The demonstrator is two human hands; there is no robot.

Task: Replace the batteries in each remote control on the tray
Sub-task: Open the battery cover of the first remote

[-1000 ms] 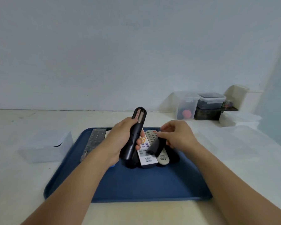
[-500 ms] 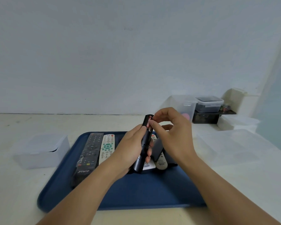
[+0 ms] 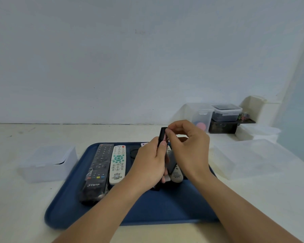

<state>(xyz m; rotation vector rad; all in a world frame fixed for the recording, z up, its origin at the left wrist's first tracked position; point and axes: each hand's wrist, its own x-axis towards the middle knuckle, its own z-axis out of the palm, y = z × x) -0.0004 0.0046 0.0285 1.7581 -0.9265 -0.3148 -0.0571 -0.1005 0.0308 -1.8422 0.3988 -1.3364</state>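
My left hand [image 3: 150, 162] grips a slim black remote [image 3: 162, 137] upright above the blue tray [image 3: 68, 204], its open battery bay showing a red battery. My right hand [image 3: 188, 148] pinches at the battery near the remote's top end, and a dark battery cover [image 3: 172, 159] sits tucked under its palm. On the tray's left lie a long black remote [image 3: 98, 171] in clear wrap and a white remote [image 3: 118, 163] with green buttons. Another white remote [image 3: 176, 174] lies partly hidden under my hands.
A clear plastic box [image 3: 49, 163] stands left of the tray and a larger clear lidded box [image 3: 253, 158] to its right. At the back right are stacked containers [image 3: 225, 113] and a dark tray. A small black round object [image 3: 134, 153] lies on the blue tray.
My right hand rose from the tray with the battery cover and came to the top of the black remote, fingers on the battery. The left hand turned the remote's bay toward it.
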